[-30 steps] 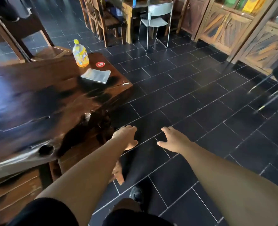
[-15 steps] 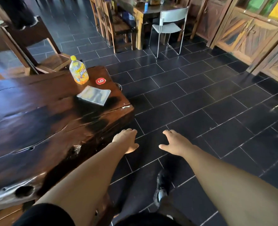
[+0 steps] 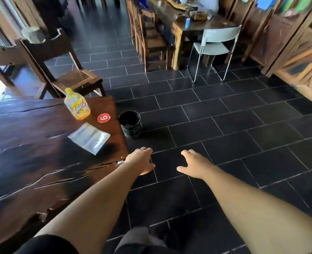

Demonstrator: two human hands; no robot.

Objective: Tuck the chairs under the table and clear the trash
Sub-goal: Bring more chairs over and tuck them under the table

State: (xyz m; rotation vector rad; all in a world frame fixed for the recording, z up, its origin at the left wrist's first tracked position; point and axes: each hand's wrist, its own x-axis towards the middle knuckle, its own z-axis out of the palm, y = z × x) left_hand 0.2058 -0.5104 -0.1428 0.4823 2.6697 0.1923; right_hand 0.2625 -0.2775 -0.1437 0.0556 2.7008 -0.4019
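Note:
A dark wooden table [image 3: 32, 162] fills the left. On its far right corner stand a yellow drink bottle [image 3: 77, 104], a red number disc [image 3: 103, 118] and a flat silvery plastic wrapper [image 3: 89, 137]. A small black bin [image 3: 130, 123] sits on the floor just past that corner. A wooden chair [image 3: 67, 70] stands pulled out beyond the table's far end. My left hand [image 3: 140, 160] hovers at the table's right edge, fingers apart and empty. My right hand [image 3: 195, 164] is out over the floor tiles, also empty with fingers spread.
A second wooden table [image 3: 193, 21] with wooden chairs [image 3: 151, 39] and a white metal chair [image 3: 215, 44] stands at the back. Wooden cabinets [image 3: 298, 52] line the right wall. Dark tiled floor [image 3: 224, 134] stretches between the tables.
My view has moved forward along the table and tilted up. The black bin and the pulled-out chair have come into sight. Both hands stay empty and outstretched.

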